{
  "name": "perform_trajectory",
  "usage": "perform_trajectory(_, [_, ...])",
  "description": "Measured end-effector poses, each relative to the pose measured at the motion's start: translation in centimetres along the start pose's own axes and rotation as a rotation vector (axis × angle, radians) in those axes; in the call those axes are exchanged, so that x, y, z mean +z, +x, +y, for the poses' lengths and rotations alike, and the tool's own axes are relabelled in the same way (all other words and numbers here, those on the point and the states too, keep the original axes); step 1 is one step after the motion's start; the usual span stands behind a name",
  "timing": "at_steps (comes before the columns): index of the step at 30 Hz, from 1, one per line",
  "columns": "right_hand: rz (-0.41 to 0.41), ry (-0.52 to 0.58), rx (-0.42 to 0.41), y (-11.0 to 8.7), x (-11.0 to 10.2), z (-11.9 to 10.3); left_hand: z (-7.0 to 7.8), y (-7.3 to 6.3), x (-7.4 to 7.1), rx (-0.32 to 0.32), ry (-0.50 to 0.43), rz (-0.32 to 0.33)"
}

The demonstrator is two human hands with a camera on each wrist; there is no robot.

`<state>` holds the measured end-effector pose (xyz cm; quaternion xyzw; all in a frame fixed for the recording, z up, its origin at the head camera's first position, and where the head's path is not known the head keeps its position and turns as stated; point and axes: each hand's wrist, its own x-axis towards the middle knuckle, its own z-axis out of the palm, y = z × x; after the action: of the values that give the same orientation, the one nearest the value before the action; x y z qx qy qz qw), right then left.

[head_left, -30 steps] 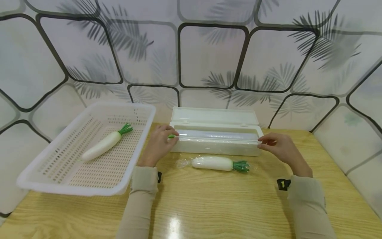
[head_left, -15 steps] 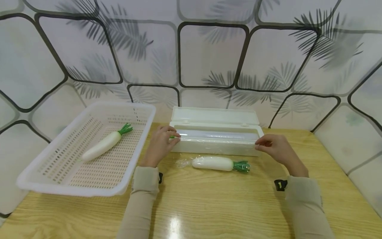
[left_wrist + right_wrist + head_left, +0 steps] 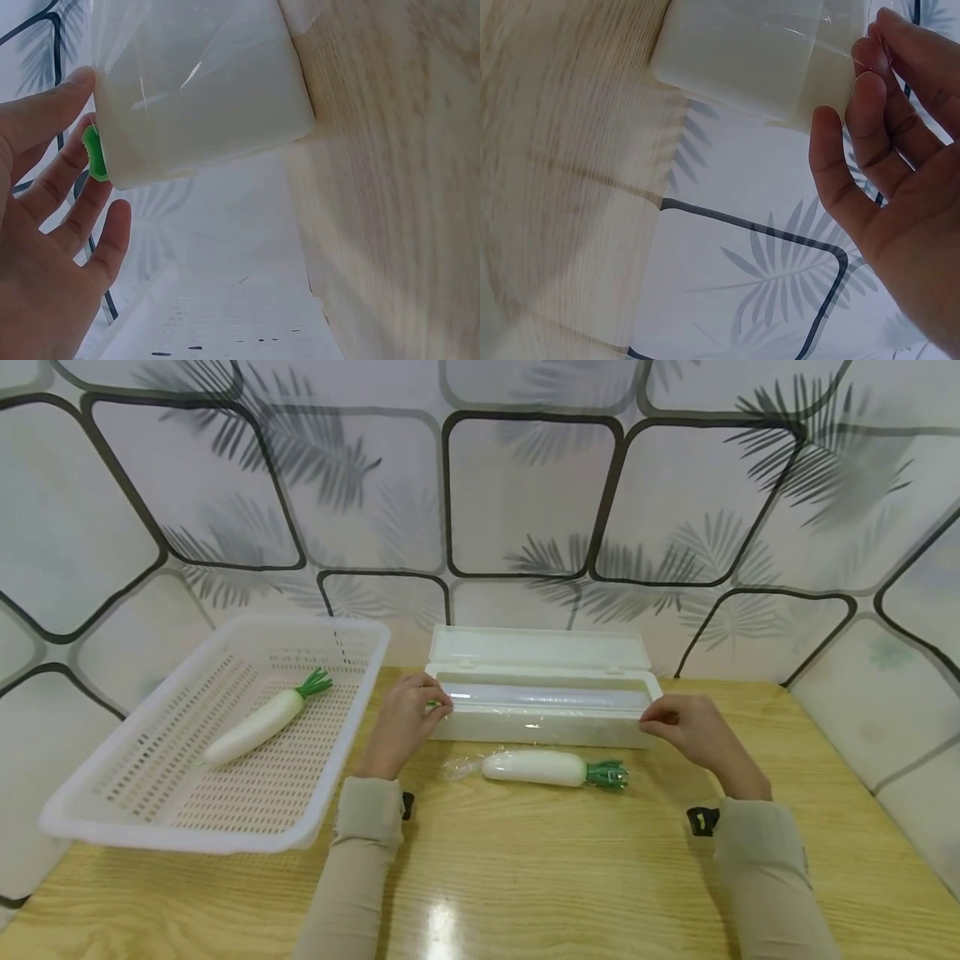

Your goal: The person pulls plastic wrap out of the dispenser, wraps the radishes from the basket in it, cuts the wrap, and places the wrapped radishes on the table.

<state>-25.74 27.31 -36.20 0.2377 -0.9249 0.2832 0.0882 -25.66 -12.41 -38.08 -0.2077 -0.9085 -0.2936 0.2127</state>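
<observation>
A long white cling film box (image 3: 540, 729) stands at the table's back with its lid (image 3: 540, 647) raised. Inside lies a roll of film (image 3: 547, 697), and clear film drapes down the front wall. My left hand (image 3: 405, 727) pinches the film between thumb and forefinger at the left front corner. A green slider (image 3: 96, 154) shows beside those fingers in the left wrist view. At the opposite corner, my right hand (image 3: 701, 735) pinches the film edge (image 3: 881, 45) between thumb and fingertips. In front of the box lies a film-wrapped white radish (image 3: 534, 768) with green stalks.
To the left stands a white perforated basket (image 3: 172, 839), holding an unwrapped white radish (image 3: 258, 727). A patterned wall covering (image 3: 532, 497) rises directly behind the box. The wooden table (image 3: 570, 877) extends toward me and to the right.
My right hand has shifted slightly left, its thumb and fingertips drawing together on the film edge. The left hand stays almost in place. The box and both radishes have not moved.
</observation>
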Motion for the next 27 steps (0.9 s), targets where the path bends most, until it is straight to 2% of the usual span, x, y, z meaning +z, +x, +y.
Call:
perform_trajectory(4, [-0.015,0.011,0.009,-0.1,-0.2,0.0,0.2,0.0,0.0,0.005,0.019,-0.030])
perform_trajectory(13, [-0.067,0.114,-0.005,-0.3,-0.7,0.4,0.7,0.2,-0.7,0.019,-0.047,-0.103])
perform_trajectory(18, [-0.074,0.166,-0.004,-0.5,-0.9,0.7,0.9,0.4,-1.0,0.032,-0.052,-0.129])
perform_trajectory(23, [-0.080,0.211,-0.017,-0.5,-1.1,1.0,1.2,0.4,-1.6,0.017,-0.058,-0.169])
perform_trajectory(27, [-0.091,0.239,-0.006,-0.9,-1.2,1.3,1.7,0.2,-1.6,0.050,-0.015,-0.192])
